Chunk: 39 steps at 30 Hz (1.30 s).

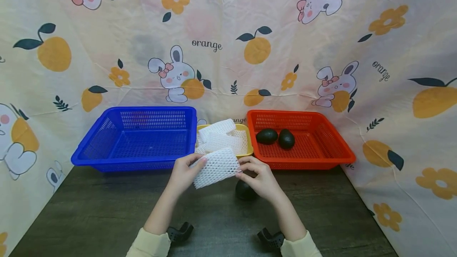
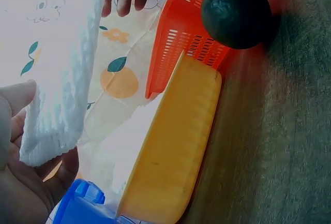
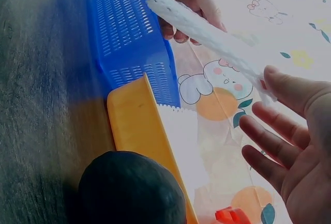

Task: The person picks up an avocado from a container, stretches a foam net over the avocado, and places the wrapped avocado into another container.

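Note:
A white foam net sleeve is stretched flat in the air between the two hands. The left hand pinches its left end, thumb on top and fingers beneath. At the opposite end, the right hand grips the edge between thumb and index finger; the other fingers spread apart in the right wrist view. Below the right hand, a dark avocado lies on the table, partly hidden by that hand in the head view. More foam net sleeves are heaped in a small yellow basket just behind.
A blue basket stands at the back left, with nothing seen inside. The red basket at the back right holds two avocados. A printed cloth hangs behind the dark table.

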### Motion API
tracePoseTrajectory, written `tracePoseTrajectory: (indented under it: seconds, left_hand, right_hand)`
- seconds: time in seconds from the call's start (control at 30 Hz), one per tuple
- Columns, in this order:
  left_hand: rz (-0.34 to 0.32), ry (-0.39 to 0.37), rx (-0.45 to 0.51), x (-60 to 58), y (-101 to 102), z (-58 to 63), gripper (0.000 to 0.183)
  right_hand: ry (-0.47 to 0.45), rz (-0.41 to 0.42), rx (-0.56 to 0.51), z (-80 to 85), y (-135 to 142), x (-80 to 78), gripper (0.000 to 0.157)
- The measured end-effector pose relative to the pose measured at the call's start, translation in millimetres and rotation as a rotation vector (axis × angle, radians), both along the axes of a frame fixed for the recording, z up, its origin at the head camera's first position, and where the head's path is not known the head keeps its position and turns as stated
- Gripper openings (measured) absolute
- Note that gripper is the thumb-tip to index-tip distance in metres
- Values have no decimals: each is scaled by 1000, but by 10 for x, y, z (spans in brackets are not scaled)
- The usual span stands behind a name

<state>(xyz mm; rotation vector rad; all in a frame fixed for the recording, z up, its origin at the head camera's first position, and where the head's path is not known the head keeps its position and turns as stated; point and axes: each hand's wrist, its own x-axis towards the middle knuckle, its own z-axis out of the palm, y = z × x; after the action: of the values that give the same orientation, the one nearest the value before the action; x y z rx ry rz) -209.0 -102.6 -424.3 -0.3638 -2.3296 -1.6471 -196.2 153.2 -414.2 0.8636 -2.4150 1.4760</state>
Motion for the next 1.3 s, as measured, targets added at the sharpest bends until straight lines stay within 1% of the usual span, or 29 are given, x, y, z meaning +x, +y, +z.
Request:
tracePoseTrajectory:
  seconds: [0.13,0.2,0.27,0.33,0.43,0.5,0.57,0.7,0.77,0.8,0.87,0.93,1.0,1.07,1.17,1.3]
  left_hand:
    - [32,-35,15,-2,-29,23,14]
    - [34,-57,14,-2,-39,27,14]
    - [15,-74,-5,-3,-41,21,14]
    - [-23,-81,-34,-1,-37,12,14]
    - [-75,-62,-85,1,-23,-1,20]
    - [-93,-41,-121,7,-9,-1,30]
    - [-91,-8,-184,18,8,10,45]
    - [-91,41,-316,41,52,43,77]
    - [-106,60,-362,46,75,47,86]
    - [-112,67,-379,48,85,47,89]
    - [-118,88,-407,46,102,38,87]
    - [-124,110,-405,40,109,26,80]
    - [-131,133,-383,38,105,19,70]
    - [-148,137,-342,43,90,19,61]
    - [-189,95,-274,48,61,18,51]
    - [-254,3,-194,47,27,17,45]
  right_hand:
    - [14,10,3,5,-5,1,11]
    - [20,8,-5,2,-9,1,12]
    - [41,2,-15,-5,-18,3,13]
    - [81,-10,-28,-10,-38,6,14]
    - [162,-36,-51,3,-90,25,14]
    - [211,-53,-71,50,-136,60,14]
    - [242,-72,-86,114,-179,109,13]
    - [260,-105,-93,241,-239,205,11]
    - [262,-123,-92,263,-252,225,11]
    - [262,-130,-96,269,-257,232,11]
    - [268,-137,-104,267,-262,236,11]
    - [275,-135,-117,261,-264,236,11]
    - [278,-120,-131,254,-262,234,12]
    - [276,-101,-136,247,-257,230,14]
    - [253,-81,-128,242,-241,229,21]
    - [244,-81,-110,239,-221,221,32]
